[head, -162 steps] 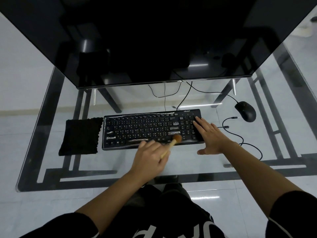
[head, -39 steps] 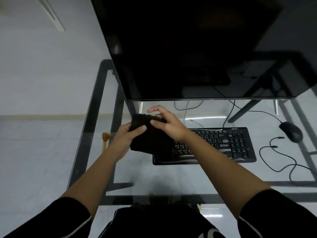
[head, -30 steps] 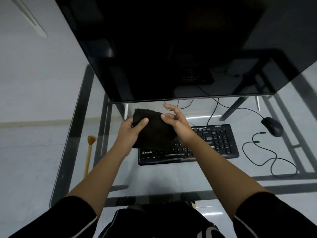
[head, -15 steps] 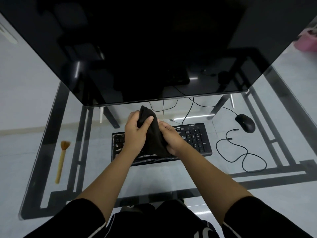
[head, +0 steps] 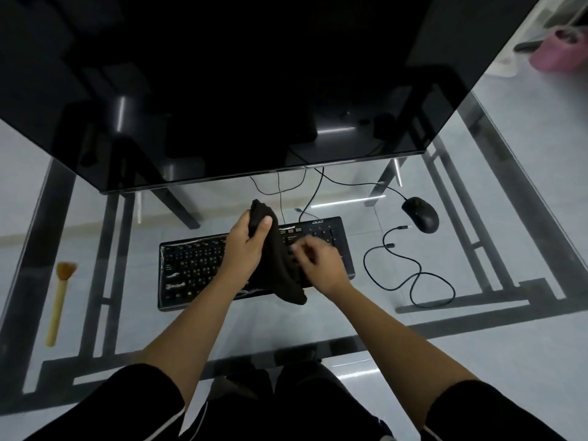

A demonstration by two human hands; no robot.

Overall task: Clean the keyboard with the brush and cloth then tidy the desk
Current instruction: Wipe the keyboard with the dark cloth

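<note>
A: Step in hand?
B: Judged as the changeover from brushing to wiping. Noted the brush (head: 59, 300) lying at the far left of the glass desk (head: 477, 305), well apart from the keyboard (head: 191, 268), in neither hand.
A: Cloth (head: 280, 275)?
B: Seen held up over the keyboard's middle, not flat on the keys. Gripped at its top end in the left hand (head: 246, 246), fingers curled round it, thumb pressed across the fabric. Draped dark from there down past the keyboard's near edge.
A: Right hand (head: 318, 265)?
B: Found at the cloth's right side, over the right-hand keys, fingers curled. Blurred there, so cannot tell whether pinching the fabric or only brushing against it.
A: Next move?
B: Probably calls for gathering the cloth into a pad, then lowering it onto the keys and drawing it along the rows. Worth steadying the keyboard with the spare hand; looks light enough to slide on glass.
A: After that?
B: Tidying, by the look of it. Brush and cloth to put away, plus a loose cable (head: 416, 273) coiled between keyboard and mouse (head: 421, 214). Only trailing wires noted under the monitor (head: 254, 90).
</note>
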